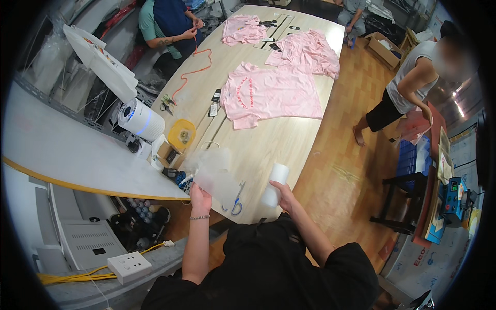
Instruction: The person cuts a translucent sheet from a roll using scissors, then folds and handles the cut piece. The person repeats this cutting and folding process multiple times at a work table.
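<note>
In my left hand (200, 197), at the near left corner of the table, is the edge of a thin, translucent white sheet (219, 182); part of the fingers is hidden. My right hand (283, 195) is closed around the side of a white roll (275, 181), tilted over the table's near right edge. Between the two hands lies a pair of scissors (237, 206) with blue handles. Farther off, a pink T-shirt (274, 95) with red lettering is spread flat, with two bunched pink garments (310, 54) (244, 30) beyond it.
A yellow bowl (182, 134), a white cylindrical appliance (140, 119) and a small box (168, 153) stand at the left. A person at the far left handles a red cord (209, 61). Another person (408, 77) stands at a red-topped bench on the right; a third sits at the back.
</note>
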`<action>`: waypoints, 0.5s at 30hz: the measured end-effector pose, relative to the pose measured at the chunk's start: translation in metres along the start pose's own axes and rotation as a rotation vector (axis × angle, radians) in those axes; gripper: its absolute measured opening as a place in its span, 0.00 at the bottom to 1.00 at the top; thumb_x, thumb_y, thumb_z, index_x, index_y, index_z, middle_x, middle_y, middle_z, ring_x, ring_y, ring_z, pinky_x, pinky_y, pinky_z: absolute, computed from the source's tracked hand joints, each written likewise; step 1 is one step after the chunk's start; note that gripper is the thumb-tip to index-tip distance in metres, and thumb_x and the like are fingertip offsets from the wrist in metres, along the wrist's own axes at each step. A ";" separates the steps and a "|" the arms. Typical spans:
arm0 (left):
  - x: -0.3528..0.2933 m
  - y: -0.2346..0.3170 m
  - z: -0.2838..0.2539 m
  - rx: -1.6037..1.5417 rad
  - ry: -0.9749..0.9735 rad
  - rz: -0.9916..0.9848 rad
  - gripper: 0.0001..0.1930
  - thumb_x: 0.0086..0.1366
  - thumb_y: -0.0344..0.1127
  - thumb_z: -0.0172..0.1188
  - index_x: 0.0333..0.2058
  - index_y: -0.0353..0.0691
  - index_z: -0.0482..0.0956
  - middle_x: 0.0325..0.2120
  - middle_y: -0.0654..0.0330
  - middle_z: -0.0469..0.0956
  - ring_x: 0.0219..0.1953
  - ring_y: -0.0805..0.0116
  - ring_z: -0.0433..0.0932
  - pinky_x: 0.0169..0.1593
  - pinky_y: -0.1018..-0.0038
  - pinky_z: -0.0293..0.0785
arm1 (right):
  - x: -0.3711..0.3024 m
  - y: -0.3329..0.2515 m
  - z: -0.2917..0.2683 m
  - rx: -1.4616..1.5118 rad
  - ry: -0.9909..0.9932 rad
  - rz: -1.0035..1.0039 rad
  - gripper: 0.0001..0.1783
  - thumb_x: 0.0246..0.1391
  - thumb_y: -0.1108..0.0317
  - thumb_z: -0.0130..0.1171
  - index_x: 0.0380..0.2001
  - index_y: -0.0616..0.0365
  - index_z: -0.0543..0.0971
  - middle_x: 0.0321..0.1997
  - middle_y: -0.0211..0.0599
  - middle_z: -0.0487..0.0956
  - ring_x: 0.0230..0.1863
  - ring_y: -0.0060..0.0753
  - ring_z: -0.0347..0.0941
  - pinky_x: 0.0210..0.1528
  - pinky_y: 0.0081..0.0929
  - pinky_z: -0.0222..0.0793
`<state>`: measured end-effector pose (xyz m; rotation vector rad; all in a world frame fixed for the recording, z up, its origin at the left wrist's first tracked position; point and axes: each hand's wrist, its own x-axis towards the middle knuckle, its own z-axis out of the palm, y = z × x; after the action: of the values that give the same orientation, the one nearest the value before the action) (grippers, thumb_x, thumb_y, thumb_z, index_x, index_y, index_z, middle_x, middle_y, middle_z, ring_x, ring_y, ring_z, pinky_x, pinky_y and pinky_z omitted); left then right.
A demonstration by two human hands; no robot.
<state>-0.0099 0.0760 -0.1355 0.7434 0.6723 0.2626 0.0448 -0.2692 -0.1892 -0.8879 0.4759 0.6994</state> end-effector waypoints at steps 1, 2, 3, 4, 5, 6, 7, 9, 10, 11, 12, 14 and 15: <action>0.004 -0.002 -0.011 -0.027 0.080 -0.032 0.16 0.79 0.37 0.55 0.61 0.41 0.77 0.55 0.59 0.82 0.56 0.60 0.82 0.59 0.61 0.82 | 0.002 0.004 -0.003 0.003 0.003 0.002 0.28 0.64 0.62 0.70 0.62 0.58 0.72 0.53 0.40 0.79 0.54 0.42 0.79 0.55 0.50 0.80; 0.007 -0.005 -0.022 -0.054 0.160 -0.064 0.16 0.79 0.37 0.56 0.61 0.41 0.77 0.56 0.59 0.81 0.57 0.61 0.81 0.60 0.61 0.81 | 0.004 0.007 -0.006 -0.002 -0.004 0.006 0.30 0.63 0.60 0.70 0.64 0.56 0.71 0.53 0.39 0.80 0.54 0.42 0.80 0.55 0.52 0.80; 0.010 -0.009 -0.031 -0.080 0.239 -0.099 0.17 0.78 0.37 0.56 0.61 0.41 0.77 0.56 0.59 0.80 0.59 0.61 0.80 0.61 0.60 0.80 | 0.007 0.011 -0.012 -0.006 -0.007 0.009 0.32 0.63 0.58 0.71 0.65 0.54 0.71 0.54 0.38 0.80 0.54 0.42 0.80 0.56 0.55 0.80; 0.012 -0.012 -0.039 -0.087 0.266 -0.112 0.17 0.78 0.37 0.56 0.61 0.41 0.77 0.57 0.60 0.79 0.59 0.61 0.79 0.61 0.61 0.80 | 0.008 0.013 -0.016 -0.012 -0.011 0.013 0.34 0.62 0.56 0.72 0.66 0.52 0.70 0.54 0.38 0.80 0.55 0.42 0.80 0.56 0.57 0.80; 0.013 -0.015 -0.047 -0.095 0.294 -0.124 0.17 0.78 0.37 0.56 0.61 0.41 0.77 0.57 0.60 0.78 0.59 0.62 0.79 0.61 0.61 0.80 | 0.008 0.015 -0.019 0.000 -0.016 0.012 0.34 0.62 0.56 0.72 0.66 0.52 0.70 0.54 0.38 0.80 0.55 0.42 0.81 0.56 0.57 0.80; 0.014 -0.017 -0.052 -0.104 0.322 -0.137 0.17 0.78 0.37 0.56 0.60 0.41 0.77 0.57 0.61 0.78 0.59 0.62 0.78 0.61 0.61 0.79 | 0.007 0.016 -0.021 0.009 -0.022 0.011 0.34 0.62 0.57 0.72 0.66 0.52 0.70 0.54 0.38 0.80 0.54 0.43 0.81 0.56 0.57 0.80; 0.017 -0.019 -0.057 -0.097 0.329 -0.146 0.16 0.78 0.37 0.57 0.60 0.41 0.76 0.57 0.61 0.77 0.59 0.62 0.78 0.60 0.62 0.79 | 0.007 0.017 -0.023 0.019 -0.028 0.010 0.34 0.62 0.57 0.72 0.66 0.52 0.70 0.54 0.39 0.80 0.54 0.43 0.81 0.56 0.57 0.80; 0.020 -0.022 -0.061 -0.086 0.341 -0.166 0.16 0.77 0.37 0.57 0.60 0.43 0.76 0.56 0.62 0.77 0.58 0.62 0.78 0.59 0.62 0.79 | 0.006 0.017 -0.024 0.024 -0.025 0.016 0.34 0.62 0.57 0.71 0.67 0.53 0.70 0.54 0.39 0.80 0.55 0.44 0.81 0.57 0.57 0.80; 0.022 -0.022 -0.060 -0.062 0.306 -0.161 0.15 0.77 0.36 0.58 0.59 0.44 0.76 0.56 0.62 0.77 0.57 0.62 0.78 0.58 0.62 0.79 | 0.005 0.016 -0.024 0.025 -0.024 0.017 0.34 0.63 0.57 0.71 0.67 0.53 0.69 0.55 0.40 0.80 0.55 0.44 0.81 0.57 0.57 0.80; 0.025 -0.024 -0.058 -0.038 0.271 -0.158 0.15 0.77 0.36 0.58 0.59 0.45 0.75 0.55 0.63 0.77 0.57 0.62 0.78 0.58 0.62 0.79 | 0.004 0.015 -0.024 0.019 -0.016 0.019 0.35 0.63 0.57 0.71 0.67 0.53 0.69 0.55 0.40 0.80 0.55 0.44 0.80 0.57 0.58 0.79; 0.029 -0.024 -0.055 -0.016 0.235 -0.150 0.16 0.76 0.36 0.58 0.59 0.47 0.75 0.55 0.63 0.77 0.56 0.62 0.78 0.57 0.62 0.79 | 0.003 0.013 -0.022 0.011 -0.011 0.021 0.35 0.63 0.57 0.71 0.67 0.53 0.69 0.55 0.40 0.80 0.55 0.45 0.80 0.57 0.58 0.79; 0.037 -0.023 -0.050 -0.010 0.242 -0.135 0.17 0.75 0.34 0.59 0.60 0.48 0.74 0.55 0.62 0.77 0.56 0.61 0.78 0.57 0.59 0.80 | -0.003 0.011 -0.019 0.006 0.003 0.044 0.33 0.64 0.58 0.70 0.67 0.54 0.70 0.56 0.41 0.80 0.56 0.45 0.80 0.58 0.57 0.79; 0.044 -0.020 -0.045 -0.008 0.238 -0.123 0.17 0.75 0.33 0.59 0.60 0.49 0.74 0.55 0.62 0.77 0.56 0.61 0.78 0.57 0.58 0.80 | -0.004 0.009 -0.017 0.009 0.009 0.057 0.32 0.64 0.59 0.69 0.66 0.56 0.70 0.56 0.41 0.80 0.56 0.45 0.80 0.58 0.55 0.79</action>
<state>-0.0063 0.1052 -0.1948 0.6661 0.9391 0.2434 0.0343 -0.2809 -0.2011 -0.8726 0.5134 0.7448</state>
